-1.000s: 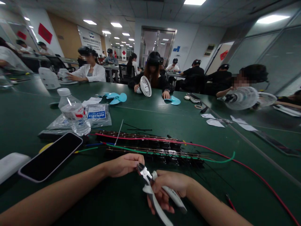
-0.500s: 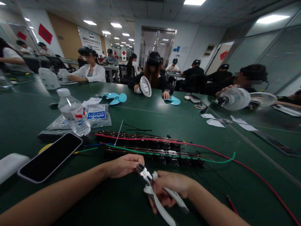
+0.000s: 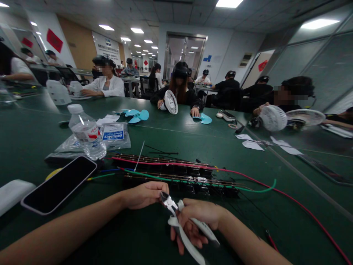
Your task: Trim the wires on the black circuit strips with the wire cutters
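Note:
My right hand (image 3: pixel 194 217) is wrapped round the white-handled cutting pliers (image 3: pixel 185 239), whose dark jaws point up and left. At the tip of the jaws, my left hand (image 3: pixel 146 194) is closed in a pinch; whatever lies between its fingertips is too small to make out. Just beyond both hands lie two rows of black terminal strips (image 3: pixel 182 168) with thin metal rods. A red wire (image 3: pixel 239 171) and a green wire (image 3: pixel 259 189) run along them. One pale cable tie (image 3: pixel 139 156) sticks up from the strips.
At the left are a phone (image 3: pixel 59 184), a water bottle (image 3: pixel 86 132), a plastic bag (image 3: pixel 116 135) and a white object (image 3: pixel 13 195). Across the green table, people handle white fan parts (image 3: pixel 171 102) and blue blades (image 3: pixel 138 116). Paper scraps (image 3: pixel 252 145) lie at the right.
The fingers of my right hand have loosened slightly under the plier handles. My left hand has barely moved. At the far right, a person's white fan cage has shifted left and turned.

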Action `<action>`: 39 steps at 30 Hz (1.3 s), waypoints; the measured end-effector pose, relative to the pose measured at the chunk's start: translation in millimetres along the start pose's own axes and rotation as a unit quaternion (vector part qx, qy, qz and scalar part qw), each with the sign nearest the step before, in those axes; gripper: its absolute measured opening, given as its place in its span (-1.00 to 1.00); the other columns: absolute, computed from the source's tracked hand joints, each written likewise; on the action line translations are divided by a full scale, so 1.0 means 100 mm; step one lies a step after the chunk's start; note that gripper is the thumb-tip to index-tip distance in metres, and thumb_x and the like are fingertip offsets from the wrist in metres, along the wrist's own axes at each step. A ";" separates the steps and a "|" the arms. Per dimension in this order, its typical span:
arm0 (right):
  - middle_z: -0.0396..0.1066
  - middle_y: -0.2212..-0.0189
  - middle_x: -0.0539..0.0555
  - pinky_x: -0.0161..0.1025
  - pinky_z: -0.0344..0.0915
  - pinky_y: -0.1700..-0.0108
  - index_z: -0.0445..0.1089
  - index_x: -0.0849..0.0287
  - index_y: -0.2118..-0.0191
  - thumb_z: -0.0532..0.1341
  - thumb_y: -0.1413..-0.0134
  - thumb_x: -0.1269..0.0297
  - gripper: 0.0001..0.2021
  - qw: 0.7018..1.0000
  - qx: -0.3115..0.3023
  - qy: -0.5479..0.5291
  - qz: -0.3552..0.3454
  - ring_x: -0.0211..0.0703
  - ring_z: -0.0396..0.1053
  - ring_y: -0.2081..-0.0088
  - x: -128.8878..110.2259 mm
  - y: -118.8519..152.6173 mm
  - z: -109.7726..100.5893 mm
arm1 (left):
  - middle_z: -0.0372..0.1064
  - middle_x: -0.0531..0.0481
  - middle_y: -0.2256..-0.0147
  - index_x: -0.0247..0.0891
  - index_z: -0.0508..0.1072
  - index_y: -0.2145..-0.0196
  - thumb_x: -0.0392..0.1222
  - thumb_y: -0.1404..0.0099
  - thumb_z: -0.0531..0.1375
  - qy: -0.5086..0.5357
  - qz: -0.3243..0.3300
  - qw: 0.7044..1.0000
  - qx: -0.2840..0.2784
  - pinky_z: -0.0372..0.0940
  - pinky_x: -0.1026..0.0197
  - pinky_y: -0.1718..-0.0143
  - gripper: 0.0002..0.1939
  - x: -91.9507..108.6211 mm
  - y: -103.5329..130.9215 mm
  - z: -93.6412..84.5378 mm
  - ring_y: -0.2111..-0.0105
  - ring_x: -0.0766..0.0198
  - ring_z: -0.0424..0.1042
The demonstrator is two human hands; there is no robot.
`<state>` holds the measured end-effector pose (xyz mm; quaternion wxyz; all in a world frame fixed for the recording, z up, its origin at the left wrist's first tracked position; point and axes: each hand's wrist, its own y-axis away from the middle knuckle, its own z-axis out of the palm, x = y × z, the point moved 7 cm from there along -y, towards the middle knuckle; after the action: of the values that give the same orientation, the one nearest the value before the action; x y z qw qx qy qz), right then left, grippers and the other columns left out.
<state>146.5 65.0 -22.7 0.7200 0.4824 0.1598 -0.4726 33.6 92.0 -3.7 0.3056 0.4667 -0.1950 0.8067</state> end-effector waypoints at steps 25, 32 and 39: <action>0.33 0.72 0.04 -0.44 -0.31 0.79 0.32 0.28 0.61 0.01 0.23 0.30 -0.79 0.985 0.159 0.066 -0.006 -0.43 -0.16 0.78 -0.06 0.04 0.08 | 0.24 0.01 0.39 -0.33 0.42 0.42 -0.19 -0.24 0.23 -0.023 0.015 1.000 0.002 0.10 0.25 0.28 -0.86 0.01 0.01 -0.01 0.36 0.31 0.21; 0.36 0.66 0.06 -0.44 -0.19 0.78 0.32 0.28 0.59 0.01 0.25 0.29 -0.79 0.996 0.085 0.038 -0.014 -0.42 -0.08 0.78 -0.04 0.02 0.05 | 0.27 -0.04 0.37 -0.34 0.43 0.36 -0.18 -0.26 0.20 -0.023 0.018 0.999 0.021 0.14 0.24 0.25 -0.85 0.00 0.01 0.00 0.32 0.27 0.26; 0.32 0.68 0.01 -0.44 -0.18 0.76 0.31 0.25 0.56 0.02 0.19 0.28 -0.81 0.981 0.126 0.143 0.045 -0.40 0.01 0.76 -0.06 0.19 0.01 | 0.23 0.00 0.37 -0.33 0.40 0.39 -0.06 -0.35 0.09 -0.205 0.042 0.977 0.036 0.14 0.24 0.25 -0.72 0.07 0.00 0.06 0.36 0.30 0.21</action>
<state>159.3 69.0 -7.9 0.6435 0.6386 0.1787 -0.3822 34.9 90.5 5.0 0.2082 0.6244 -0.2442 0.7121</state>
